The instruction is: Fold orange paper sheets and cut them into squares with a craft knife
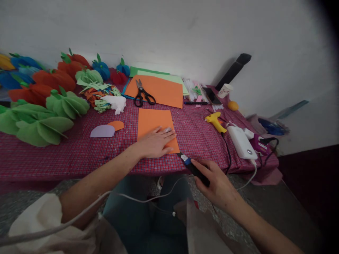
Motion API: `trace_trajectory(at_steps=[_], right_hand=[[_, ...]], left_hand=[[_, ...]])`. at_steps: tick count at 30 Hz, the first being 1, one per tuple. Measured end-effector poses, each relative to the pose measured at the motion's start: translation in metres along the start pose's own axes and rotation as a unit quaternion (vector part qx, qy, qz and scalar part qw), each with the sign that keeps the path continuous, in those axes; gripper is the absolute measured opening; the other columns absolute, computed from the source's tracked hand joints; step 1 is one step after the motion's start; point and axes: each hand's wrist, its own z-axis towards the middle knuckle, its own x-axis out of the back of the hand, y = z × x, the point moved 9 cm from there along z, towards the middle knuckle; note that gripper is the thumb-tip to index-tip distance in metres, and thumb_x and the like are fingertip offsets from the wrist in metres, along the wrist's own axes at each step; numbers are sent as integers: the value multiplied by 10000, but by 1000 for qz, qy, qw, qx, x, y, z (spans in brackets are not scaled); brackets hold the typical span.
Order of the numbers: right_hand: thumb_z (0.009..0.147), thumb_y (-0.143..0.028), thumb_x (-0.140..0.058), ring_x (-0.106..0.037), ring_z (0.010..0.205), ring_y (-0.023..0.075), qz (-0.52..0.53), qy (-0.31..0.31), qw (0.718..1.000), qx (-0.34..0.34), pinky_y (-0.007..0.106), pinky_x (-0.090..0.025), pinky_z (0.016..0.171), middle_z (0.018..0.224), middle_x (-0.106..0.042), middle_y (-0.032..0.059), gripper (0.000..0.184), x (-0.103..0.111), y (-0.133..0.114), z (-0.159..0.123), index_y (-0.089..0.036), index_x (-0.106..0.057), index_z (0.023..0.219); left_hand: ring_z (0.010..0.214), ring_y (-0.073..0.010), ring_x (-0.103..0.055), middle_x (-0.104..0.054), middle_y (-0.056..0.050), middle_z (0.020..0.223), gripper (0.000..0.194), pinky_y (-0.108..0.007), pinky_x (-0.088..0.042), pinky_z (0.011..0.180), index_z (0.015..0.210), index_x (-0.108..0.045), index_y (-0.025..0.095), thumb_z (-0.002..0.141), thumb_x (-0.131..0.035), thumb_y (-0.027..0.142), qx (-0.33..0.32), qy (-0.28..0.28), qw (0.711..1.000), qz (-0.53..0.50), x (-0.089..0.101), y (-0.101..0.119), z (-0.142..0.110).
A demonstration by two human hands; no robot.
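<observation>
An orange sheet of paper (153,121) lies on the checked tablecloth in front of me. My left hand (156,142) rests flat on its lower part, fingers stretched toward the right edge. In my right hand (215,180) is a utility knife (196,170) with a black and blue handle, its blade tip at the sheet's lower right corner. To the left of the sheet lie a lilac paper half-round (102,131) and an orange paper piece (116,125), partly overlapping.
Black-handled scissors (143,94) lie on stacked coloured sheets (166,90) at the back. Several paper pumpkins (54,80) crowd the left. A yellow glue gun (215,121), a white power bank (241,141) and a paper cup (225,90) stand right. A white cable (143,201) crosses my lap.
</observation>
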Motion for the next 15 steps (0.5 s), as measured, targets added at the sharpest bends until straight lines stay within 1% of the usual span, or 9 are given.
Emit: trace_trajectory(at_steps=[3,6,10,15], right_hand=[[826,-208,-481,-521,968,223,-2,-7,1000,-1,407,-482,828,1055,-519,122,464,2,0,1,-186,-449,1289],[821,-211,-483,-531,936,225,-9,-13,1000,4,410,-492,798,1029,-535,122,464,2,0,5,-186,-456,1284],[807,-211,-493,-545,921,229,-6,-4,1000,14,415,-501,773,1032,-549,115,482,1,-1,11,-214,-450,1286],[803,-211,-498,-539,937,231,-3,-7,1000,12,424,-492,803,1037,-541,112,489,-2,0,18,-220,-445,1289]], left_hand=[[1364,-193,-134,-231,-46,1473,591,-388,-37,1089,1404,-227,203,896,-262,502,2,2,1000,2,0,0,0],[1364,-194,-135,-222,-48,1476,596,-389,-42,1089,1408,-216,194,898,-255,501,4,2,1000,1,1,0,-1],[1366,-190,-128,-207,-45,1480,609,-397,-53,1087,1413,-195,199,898,-227,522,1,-4,1000,-3,2,2,-1],[1365,-189,-133,-207,-45,1480,619,-389,-49,1090,1409,-211,200,894,-220,542,6,-3,1000,-7,3,1,-1]])
